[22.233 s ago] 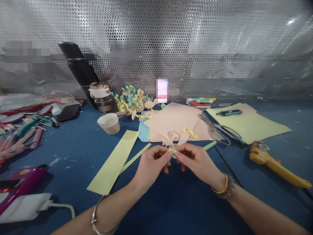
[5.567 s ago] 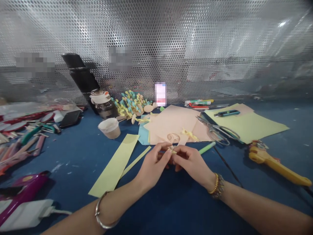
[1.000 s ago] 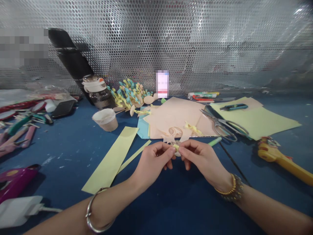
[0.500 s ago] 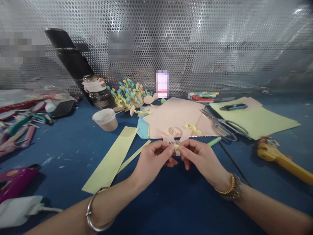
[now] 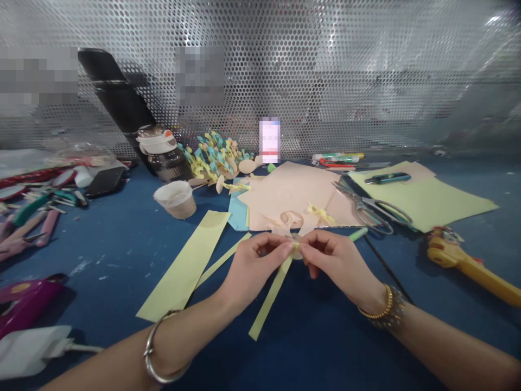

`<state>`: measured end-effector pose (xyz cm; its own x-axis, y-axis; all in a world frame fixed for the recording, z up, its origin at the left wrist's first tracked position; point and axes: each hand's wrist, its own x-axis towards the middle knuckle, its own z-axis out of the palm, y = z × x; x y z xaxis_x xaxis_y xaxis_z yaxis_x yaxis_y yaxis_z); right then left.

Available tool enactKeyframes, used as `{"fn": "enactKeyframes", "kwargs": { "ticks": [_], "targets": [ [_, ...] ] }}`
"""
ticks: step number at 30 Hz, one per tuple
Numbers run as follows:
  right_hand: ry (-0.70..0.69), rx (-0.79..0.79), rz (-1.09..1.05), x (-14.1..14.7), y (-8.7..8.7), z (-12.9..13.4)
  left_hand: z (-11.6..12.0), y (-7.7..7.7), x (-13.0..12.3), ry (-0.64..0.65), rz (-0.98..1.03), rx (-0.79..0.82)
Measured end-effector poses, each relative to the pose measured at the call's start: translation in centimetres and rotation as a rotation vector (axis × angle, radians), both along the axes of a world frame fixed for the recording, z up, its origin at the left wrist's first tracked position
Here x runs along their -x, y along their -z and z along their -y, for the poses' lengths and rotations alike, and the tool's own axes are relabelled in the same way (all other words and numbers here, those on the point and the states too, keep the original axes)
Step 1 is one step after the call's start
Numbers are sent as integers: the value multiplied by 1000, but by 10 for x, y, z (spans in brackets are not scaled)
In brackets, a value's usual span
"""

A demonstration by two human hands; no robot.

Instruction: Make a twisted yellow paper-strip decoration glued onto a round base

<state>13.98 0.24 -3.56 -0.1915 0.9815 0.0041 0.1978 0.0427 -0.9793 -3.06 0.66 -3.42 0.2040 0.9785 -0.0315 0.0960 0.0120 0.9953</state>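
A narrow pale-yellow paper strip (image 5: 272, 296) is pinched at its far end between the fingertips of the left hand (image 5: 254, 267) and the right hand (image 5: 337, 263), low over the blue table (image 5: 122, 255) near the middle of the scene. On each hand the thumb and forefinger are pressed together on the strip's top, where a small pale cut-out seems to be held too (too small to tell its shape). The rest of the strip trails down and toward the near left, its loose end resting on or just over the table.

The strip is judged to be very light, limp and easily creased or torn; it is best taken by its end or edges with a soft pinch, since a hard squeeze would leave a kink.

Just left, a wider pale-yellow paper band (image 5: 187, 263) lies flat. Beyond the hands, peach paper sheets (image 5: 285, 198) are spread out, with steel scissors (image 5: 372, 209) at their right edge, and a yellow-handled tool (image 5: 472, 266) lies at the right. A small paper cup (image 5: 176, 198) stands at the far left of the sheets.

No brand, label or writing can be read; the patches on the perforated metal wall are blurred.
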Motion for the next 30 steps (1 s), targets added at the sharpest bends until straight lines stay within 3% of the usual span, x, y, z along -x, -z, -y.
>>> {"fn": "enactKeyframes", "kwargs": {
  "ticks": [10, 16, 23, 30],
  "targets": [
    [-25, 35, -40, 1, 1, -1, -2, 4, 1, -21, -13, 4],
    [-19, 15, 8, 0, -1, -1, -2, 4, 1, 13, 139, 81],
    [-17, 31, -8, 0, -2, 1, -1, -1, -2, 22, 55, 103],
    [12, 38, -50, 2, -2, 0, -1, -3, 1, 113, 9, 132]
  ]
}}
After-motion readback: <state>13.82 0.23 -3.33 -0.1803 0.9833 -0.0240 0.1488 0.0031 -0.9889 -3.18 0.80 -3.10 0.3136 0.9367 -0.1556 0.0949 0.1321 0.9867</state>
